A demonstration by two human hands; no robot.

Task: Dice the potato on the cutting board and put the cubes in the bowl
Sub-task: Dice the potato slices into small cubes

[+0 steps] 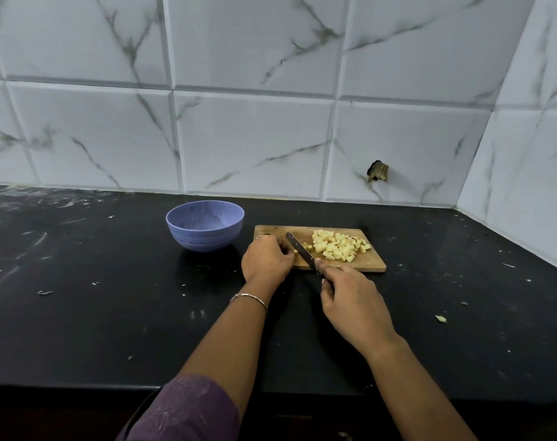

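Yellow potato bit point(294, 251) touches fingertips point(286, 247) of left hand point(266, 258).

Two arms of one person were in view. The left arm wore a sleeve point(188, 412) of dusty purple-mauve fabric, with faint pale streaks and scratchy whitish lines across it. Its hem was plain and rounded and ended about the elbow; the forearm below was uncovered. A thin bracelet point(250, 297) sat at the left wrist: slim metal, silvery with a pinkish tint, with a small darker section on top. Its links or clasp were too small to tell. The left hand point(267, 259) had a ring point(260, 237) on one finger, pale metal, only an edge showing. The right hand point(353, 300) and forearm were uncovered down to the frame edge. The thumbnail looked short and pale.
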